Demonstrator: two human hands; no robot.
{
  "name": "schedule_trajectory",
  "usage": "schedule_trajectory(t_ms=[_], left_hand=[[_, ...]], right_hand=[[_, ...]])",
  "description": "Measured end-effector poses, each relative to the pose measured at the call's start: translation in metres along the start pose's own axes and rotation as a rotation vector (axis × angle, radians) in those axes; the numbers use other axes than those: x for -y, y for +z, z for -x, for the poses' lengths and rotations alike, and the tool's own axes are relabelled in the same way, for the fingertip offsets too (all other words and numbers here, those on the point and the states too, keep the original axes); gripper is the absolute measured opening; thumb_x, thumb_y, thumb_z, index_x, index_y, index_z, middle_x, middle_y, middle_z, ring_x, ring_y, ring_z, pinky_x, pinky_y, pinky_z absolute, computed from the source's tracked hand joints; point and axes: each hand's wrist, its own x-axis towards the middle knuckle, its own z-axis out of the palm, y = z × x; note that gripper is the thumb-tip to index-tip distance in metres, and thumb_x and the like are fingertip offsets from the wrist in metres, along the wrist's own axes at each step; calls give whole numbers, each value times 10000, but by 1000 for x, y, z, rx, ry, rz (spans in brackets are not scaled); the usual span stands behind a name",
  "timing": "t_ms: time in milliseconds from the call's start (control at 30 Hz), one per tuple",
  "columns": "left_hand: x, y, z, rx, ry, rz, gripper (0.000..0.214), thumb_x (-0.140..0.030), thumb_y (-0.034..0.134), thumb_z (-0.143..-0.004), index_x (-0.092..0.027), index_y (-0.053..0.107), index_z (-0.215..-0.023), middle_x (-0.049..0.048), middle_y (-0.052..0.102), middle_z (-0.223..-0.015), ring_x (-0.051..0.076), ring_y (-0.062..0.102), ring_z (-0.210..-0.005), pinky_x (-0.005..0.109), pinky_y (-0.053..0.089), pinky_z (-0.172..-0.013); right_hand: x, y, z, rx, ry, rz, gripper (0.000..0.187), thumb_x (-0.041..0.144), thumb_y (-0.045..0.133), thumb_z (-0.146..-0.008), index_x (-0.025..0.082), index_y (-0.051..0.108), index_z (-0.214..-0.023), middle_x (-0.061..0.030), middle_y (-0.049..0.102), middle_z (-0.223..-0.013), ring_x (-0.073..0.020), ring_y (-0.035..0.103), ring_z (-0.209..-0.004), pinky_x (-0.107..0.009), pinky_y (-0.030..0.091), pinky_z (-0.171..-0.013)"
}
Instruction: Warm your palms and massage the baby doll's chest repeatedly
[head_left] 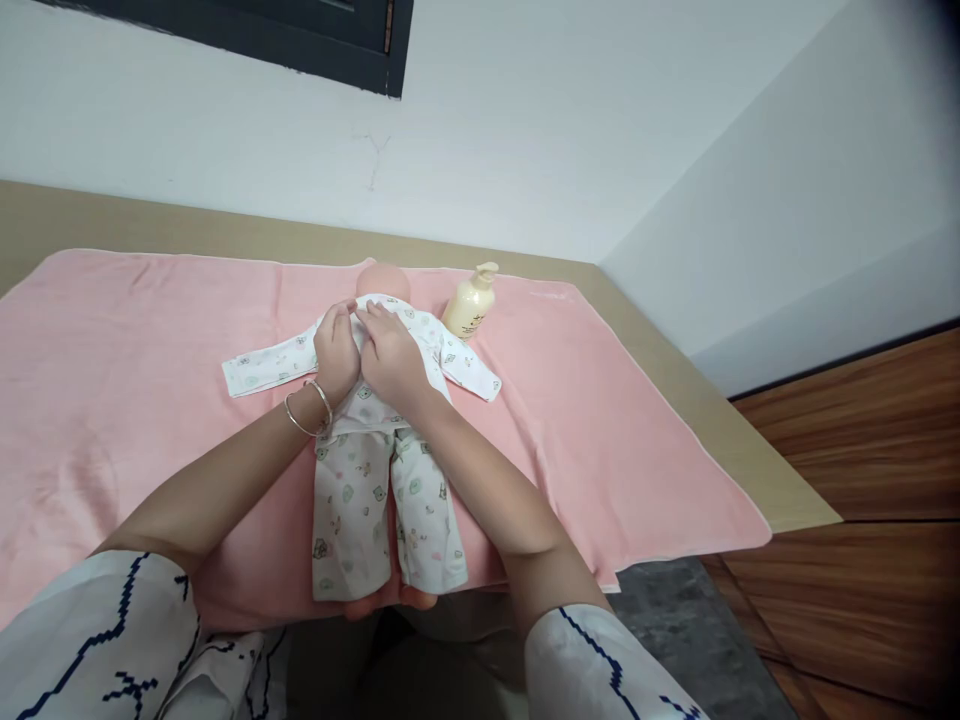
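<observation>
A baby doll lies on its back on a pink blanket (630, 440), its smooth head (384, 281) toward the wall. It wears a white baby shirt (469, 368) with small prints and matching baby trousers (352, 520). Over the shirt's upper front, my left hand (337, 350) is closed with curled fingers at the cloth near the collar; a bangle (309, 410) circles that wrist. Beside it, touching or nearly so, my right hand (394, 358) has its bent fingers on the same cloth. My hands hide the fingertips' exact hold. Both shirt sleeves spread outward.
A cream pump bottle (469, 305) stands right of the doll's head. The blanket covers most of a wooden table (652, 335) against a white wall. Wood-grain drawers (862, 440) stand at the right, and the doll's feet (417, 598) reach the table's near edge.
</observation>
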Motion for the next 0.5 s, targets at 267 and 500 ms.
schedule_trajectory(t_ms=[267, 500], left_hand=[[8, 3, 2, -53, -40, -2, 359, -277, 349, -1039, -139, 672, -1109, 115, 709, -1213, 187, 644, -1166, 368, 477, -1109], [6, 4, 7, -51, 13, -59, 351, -337, 374, -1028, -176, 686, -1043, 94, 726, -1145, 203, 653, -1138, 365, 486, -1081]], right_hand=[[-52, 0, -22, 176, -148, 237, 459, 275, 404, -1006, 168, 571, -1420, -86, 451, -1584, -277, 314, -1528, -476, 222, -1279], [-38, 0, -10, 107, 170, 358, 642, 410, 370, -1028, 29, 349, -1544, -250, 291, -1631, -402, 259, -1531, -580, 224, -1241]])
